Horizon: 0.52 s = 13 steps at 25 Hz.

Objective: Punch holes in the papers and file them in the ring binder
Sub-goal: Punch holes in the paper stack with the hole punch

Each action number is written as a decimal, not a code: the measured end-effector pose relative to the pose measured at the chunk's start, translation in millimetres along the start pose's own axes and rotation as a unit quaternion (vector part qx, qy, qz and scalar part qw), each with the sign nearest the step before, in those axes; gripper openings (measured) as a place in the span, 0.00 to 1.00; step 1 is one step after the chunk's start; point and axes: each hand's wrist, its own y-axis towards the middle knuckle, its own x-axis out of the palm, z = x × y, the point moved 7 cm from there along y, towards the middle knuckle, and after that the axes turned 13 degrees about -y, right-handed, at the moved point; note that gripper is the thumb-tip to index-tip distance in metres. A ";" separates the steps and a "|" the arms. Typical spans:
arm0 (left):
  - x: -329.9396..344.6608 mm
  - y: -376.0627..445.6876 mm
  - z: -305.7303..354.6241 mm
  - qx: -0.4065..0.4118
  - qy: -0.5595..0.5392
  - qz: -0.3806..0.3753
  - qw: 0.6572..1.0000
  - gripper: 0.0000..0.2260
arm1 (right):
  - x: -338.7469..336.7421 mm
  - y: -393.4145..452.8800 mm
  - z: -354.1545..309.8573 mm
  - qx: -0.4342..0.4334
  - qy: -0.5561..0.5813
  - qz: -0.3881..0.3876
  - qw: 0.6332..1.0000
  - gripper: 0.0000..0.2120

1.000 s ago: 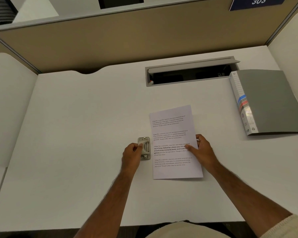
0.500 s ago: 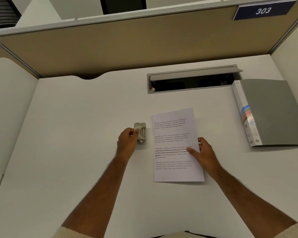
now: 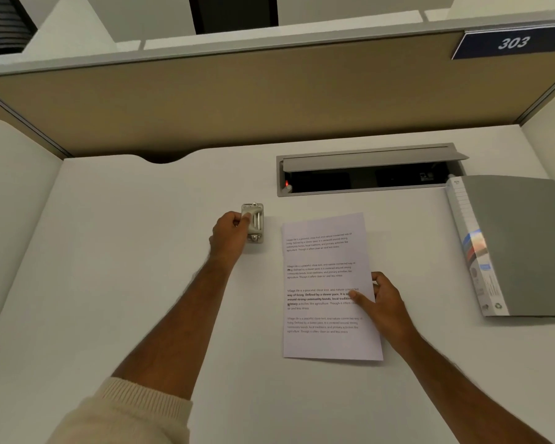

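Left hand (image 3: 229,237) gripping hole punch (image 3: 253,222) (apparently), right hand (image 3: 382,302) flat, pinning papers (image 3: 329,283).

desk (image 3: 141,267) white | binder (image 3: 523,245) grey | hole punch (image 3: 255,219) silver

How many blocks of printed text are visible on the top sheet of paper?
4, stacked down the paper: one near the top, one below it, a third partly under the right hand, and one nearest the bottom. Sheets underneath cannot be seen.
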 end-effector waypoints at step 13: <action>38.7 89.2 23.3 -0.001 0.027 -0.001 1.000 0.13 | 10.3 19.4 -3.4 0.017 0.055 -0.021 0.998 0.16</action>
